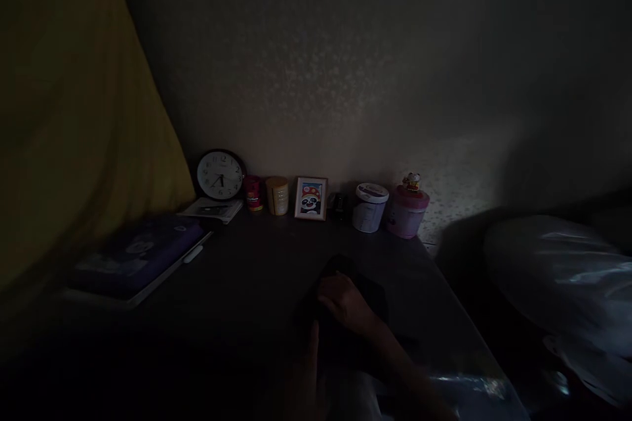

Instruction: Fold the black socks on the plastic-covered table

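The view is very dark. A crumpled black bundle, seemingly cloth (372, 296), lies on the dark tabletop (257, 276). My right hand (345, 302) comes in from the lower right and rests on top of it, its fingers curled down and closed on the dark material. Lower and just to the left is my left hand (315, 352), with one finger stretched out toward the bundle. Shadow hides the rest of its fingers. Below the hands, a pale patch (353, 395) shows dimly; I cannot make out what it is.
Along the wall stand a round clock (220, 175), a red can (254, 194), a yellow cup (277, 196), a framed panda picture (311, 198), a white-lidded tub (370, 208) and a pink tub (407, 212) topped by a figurine (411, 182). A purple case (143, 253) lies left; plastic-wrapped bulk (563, 276) sits right.
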`<state>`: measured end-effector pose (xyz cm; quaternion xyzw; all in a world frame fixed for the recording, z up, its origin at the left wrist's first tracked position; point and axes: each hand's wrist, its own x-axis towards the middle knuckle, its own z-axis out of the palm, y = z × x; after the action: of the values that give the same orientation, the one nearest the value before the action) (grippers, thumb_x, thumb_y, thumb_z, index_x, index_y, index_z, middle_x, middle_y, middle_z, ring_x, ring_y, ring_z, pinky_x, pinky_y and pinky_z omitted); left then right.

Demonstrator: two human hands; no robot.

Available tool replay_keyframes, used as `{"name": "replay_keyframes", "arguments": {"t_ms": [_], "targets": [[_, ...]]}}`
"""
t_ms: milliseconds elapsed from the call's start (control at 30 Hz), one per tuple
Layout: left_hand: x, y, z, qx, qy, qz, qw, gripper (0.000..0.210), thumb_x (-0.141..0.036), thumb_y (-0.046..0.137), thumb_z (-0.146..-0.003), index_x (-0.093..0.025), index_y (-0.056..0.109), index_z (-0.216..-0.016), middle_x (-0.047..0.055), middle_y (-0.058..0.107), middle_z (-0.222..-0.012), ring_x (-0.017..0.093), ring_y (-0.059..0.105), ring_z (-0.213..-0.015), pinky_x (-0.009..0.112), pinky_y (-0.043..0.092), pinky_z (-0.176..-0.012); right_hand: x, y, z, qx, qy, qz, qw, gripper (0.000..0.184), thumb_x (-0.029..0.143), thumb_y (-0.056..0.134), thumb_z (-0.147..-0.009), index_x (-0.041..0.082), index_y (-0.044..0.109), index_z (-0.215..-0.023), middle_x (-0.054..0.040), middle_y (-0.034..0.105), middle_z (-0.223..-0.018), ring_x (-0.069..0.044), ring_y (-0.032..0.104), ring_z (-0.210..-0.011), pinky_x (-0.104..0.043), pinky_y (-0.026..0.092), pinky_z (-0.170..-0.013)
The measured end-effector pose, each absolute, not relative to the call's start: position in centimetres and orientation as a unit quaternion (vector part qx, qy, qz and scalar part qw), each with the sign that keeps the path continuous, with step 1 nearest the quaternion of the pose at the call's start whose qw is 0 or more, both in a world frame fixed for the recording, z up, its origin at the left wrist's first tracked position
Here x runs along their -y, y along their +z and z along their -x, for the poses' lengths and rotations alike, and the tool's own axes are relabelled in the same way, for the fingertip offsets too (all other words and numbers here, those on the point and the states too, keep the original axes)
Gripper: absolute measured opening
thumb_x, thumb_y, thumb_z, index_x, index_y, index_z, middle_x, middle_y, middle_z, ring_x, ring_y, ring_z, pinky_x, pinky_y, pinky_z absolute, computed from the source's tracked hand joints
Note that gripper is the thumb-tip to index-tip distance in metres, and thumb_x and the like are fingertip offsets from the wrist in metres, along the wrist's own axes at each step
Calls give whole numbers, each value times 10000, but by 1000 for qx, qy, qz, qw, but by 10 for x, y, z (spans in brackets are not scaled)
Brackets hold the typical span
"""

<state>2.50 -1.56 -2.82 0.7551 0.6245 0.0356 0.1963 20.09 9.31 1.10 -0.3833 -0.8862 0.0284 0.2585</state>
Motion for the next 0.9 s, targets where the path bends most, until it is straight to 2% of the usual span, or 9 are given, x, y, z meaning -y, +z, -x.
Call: {"name": "replay_keyframes", "arguments": {"t_ms": [167, 267, 367, 433, 500, 567, 633, 800, 900], "targets": [[15, -27, -26, -628, 40, -753, 193, 345, -351, 556, -888, -180, 530, -1187, 66, 576, -1184, 196, 598, -995, 403, 513, -836, -146, 10, -208, 868, -8, 462, 180, 238, 211, 430, -933, 208, 662, -988, -67, 680, -1102, -192, 580, -1064, -367, 360, -990], [15, -25, -26, -629, 47, -753, 189, 347, -350, 557, -888, -180, 529, -1189, 67, 573, -1192, 199, 594, -1005, 410, 508, -845, -165, 12, -220, 830, -19, 524, 190, 249, 177, 441, -907, 205, 676, -984, -80, 683, -1090, -205, 589, -1052, -342, 392, -953], [15, -25, -29, -627, 56, -754, 189, 387, -374, 549, -888, -188, 507, -1225, 75, 558, -1226, 211, 587, -1030, 430, 496, -867, -157, 12, -243, 784, -24, 581, 218, 326, 175, 365, -917, 190, 649, -1076, -98, 660, -1140, -207, 592, -1062, -332, 426, -917], [16, -26, -32, -622, 63, -756, 196, 476, -363, 508, -908, -212, 397, -1346, 89, 549, -1267, 203, 589, -1045, 394, 481, -890, -139, 8, -263, 734, -8, 630, 252, 361, 207, 339, -913, 168, 633, -1119, -112, 659, -1140, -208, 613, -1029, -313, 462, -858], [16, -26, -35, -617, 76, -758, 201, 605, -311, 445, -924, -224, 181, -1461, 102, 532, -1324, 187, 585, -1079, 320, 454, -911, -116, 0, -282, 646, 46, 692, 319, 365, 277, 363, -894, 182, 651, -1097, -90, 692, -1065, -207, 646, -945, -296, 484, -790], [16, -27, -38, -614, 93, -758, 199, 700, -276, 407, -912, -215, 10, -1485, 98, 485, -1391, 180, 551, -1152, 265, 415, -938, -93, -9, -296, 592, 83, 722, 349, 366, 332, 393, -864, 188, 681, -1038, -84, 710, -1013, -222, 656, -916, -301, 483, -769], [16, -28, -39, -615, 106, -756, 198, 728, -293, 402, -900, -219, -28, -1483, 84, 464, -1415, 184, 523, -1193, 253, 389, -954, -75, -18, -302, 570, 105, 733, 356, 368, 366, 412, -839, 194, 700, -991, -86, 719, -990, -241, 659, -913, -311, 479, -764], [14, -34, -37, -607, 126, -750, 232, 737, -315, 421, -895, -239, -22, -1480, 65, 657, -1161, 162, 638, -963, 228, 440, -810, -51, -33, -297, 563, 134, 730, 364, 429, 437, 401, -821, 184, 690, -1012, -103, 717, -1008, -268, 655, -947, -324, 470, -759], [14, -38, -37, -605, 148, -748, 227, 745, -321, 424, -888, -262, -27, -1478, 61, 653, -1166, 173, 645, -951, 241, 452, -775, -45, -34, -293, 544, 138, 745, 360, 449, 454, 403, -802, 168, 688, -998, -121, 716, -985, -283, 658, -938, -338, 467, -752]]}}
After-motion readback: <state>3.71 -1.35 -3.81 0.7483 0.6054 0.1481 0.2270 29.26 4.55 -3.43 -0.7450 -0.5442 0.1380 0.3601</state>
